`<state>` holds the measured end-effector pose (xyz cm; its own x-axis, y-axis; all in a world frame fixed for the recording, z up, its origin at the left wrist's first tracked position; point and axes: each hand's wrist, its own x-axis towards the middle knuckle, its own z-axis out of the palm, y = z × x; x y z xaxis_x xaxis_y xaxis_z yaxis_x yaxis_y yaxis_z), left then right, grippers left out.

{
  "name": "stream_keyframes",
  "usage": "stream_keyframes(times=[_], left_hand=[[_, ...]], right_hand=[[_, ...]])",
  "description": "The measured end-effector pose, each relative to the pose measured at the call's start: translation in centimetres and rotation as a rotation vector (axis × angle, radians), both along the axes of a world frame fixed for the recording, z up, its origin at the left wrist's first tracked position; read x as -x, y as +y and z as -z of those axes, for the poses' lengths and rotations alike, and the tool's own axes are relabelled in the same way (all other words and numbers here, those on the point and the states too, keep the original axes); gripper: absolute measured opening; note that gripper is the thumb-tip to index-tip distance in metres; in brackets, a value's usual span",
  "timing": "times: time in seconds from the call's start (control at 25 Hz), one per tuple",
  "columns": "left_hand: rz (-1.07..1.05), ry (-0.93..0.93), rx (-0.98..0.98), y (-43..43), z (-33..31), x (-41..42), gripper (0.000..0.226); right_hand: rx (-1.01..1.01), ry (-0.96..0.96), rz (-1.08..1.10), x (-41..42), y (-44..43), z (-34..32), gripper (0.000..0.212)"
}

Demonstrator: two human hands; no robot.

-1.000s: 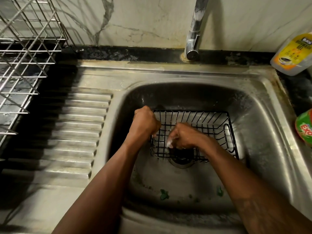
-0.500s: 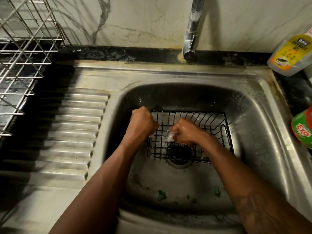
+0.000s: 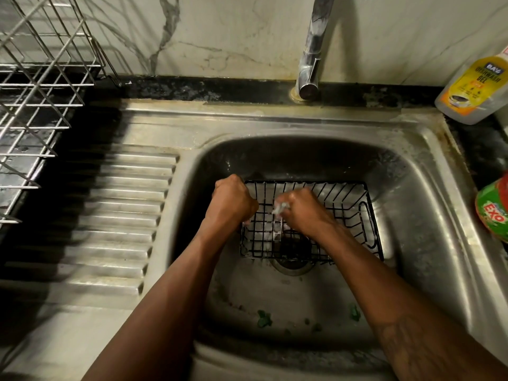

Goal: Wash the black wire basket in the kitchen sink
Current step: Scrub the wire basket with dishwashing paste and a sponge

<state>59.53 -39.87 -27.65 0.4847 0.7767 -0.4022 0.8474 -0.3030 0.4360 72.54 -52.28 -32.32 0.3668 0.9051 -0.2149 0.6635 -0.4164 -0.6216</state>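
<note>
the black wire basket (image 3: pixel 343 213) is sitting in the bowl of the steel sink (image 3: pixel 417 193), over the drain (image 3: pixel 292 264), whose dark opening is showing through the wires at the basket's near edge. the basket's left rim is being gripped by the left hand (image 3: pixel 232 203), its fingers curled tight round the wire in a fist. the right hand (image 3: pixel 303 211) is being held inside the basket, just beside the left one, with its fingers curled round a small pale object (image 3: pixel 279 209) (what it is cannot be told, as most of it is being hidden by the hand), low among the wires. both forearms are being stretched in over the near edge of the sink.

a few green scraps (image 3: pixel 264 318) are lying on the sink bottom, nearer than the basket and apart from it. the tap (image 3: pixel 316 48) is standing behind the bowl, in front of the marble wall. the ribbed draining board (image 3: pixel 123 215) is lying to the left of the bowl, and beyond it a steel dish rack (image 3: pixel 41 78) is being cut off by the top left corner. on the right, a yellow-labelled dishwash gel bottle (image 3: pixel 471 89) is leaning at the back of the dark surface (image 3: pixel 483 152), and a green container (image 3: pixel 493 213) marked exo is being cut off by the right edge, near the sink's rim.
</note>
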Motion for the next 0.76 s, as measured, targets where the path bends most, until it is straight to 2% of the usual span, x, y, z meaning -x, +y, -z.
stream_keyframes(times=[0.04, 0.12, 0.2, 0.32, 0.44, 0.52, 0.64, 0.68, 0.76], left_hand=[[-0.004, 0.002, 0.007, -0.1, -0.1, 0.0, 0.005], [-0.019, -0.014, 0.014, -0.2, -0.2, 0.1, 0.005], [-0.039, -0.033, -0.004, -0.3, -0.4, 0.1, 0.005], [-0.043, -0.031, -0.031, -0.5, -0.3, 0.1, 0.01], [-0.038, -0.042, -0.033, -0.5, -0.3, 0.0, 0.009], [-0.032, -0.051, -0.03, -0.5, -0.4, 0.0, 0.013], [-0.039, -0.046, -0.024, -0.4, -0.3, 0.1, 0.016], [-0.035, -0.042, -0.025, -0.4, -0.3, 0.1, 0.014], [-0.021, -0.034, -0.031, -0.4, -0.3, 0.1, 0.011]], right_hand=[[-0.079, -0.017, 0.112, -0.3, -0.1, 0.0, 0.019], [-0.106, -0.064, 0.163, -0.7, -0.1, 0.5, 0.03], [-0.007, -0.07, 0.08, -0.8, 0.0, 0.7, 0.031], [0.24, 0.006, -0.149, -0.5, -0.6, -0.5, 0.019], [0.444, 0.056, -0.335, 0.0, -1.9, -1.1, 0.025], [0.321, 0.056, -0.257, -0.2, -2.1, -0.9, 0.022], [-0.005, -0.064, 0.085, -1.4, -1.6, -0.4, 0.017], [-0.059, -0.104, 0.142, -1.5, -1.4, -0.6, 0.018], [-0.041, -0.117, 0.114, -1.7, -1.4, -1.1, 0.014]])
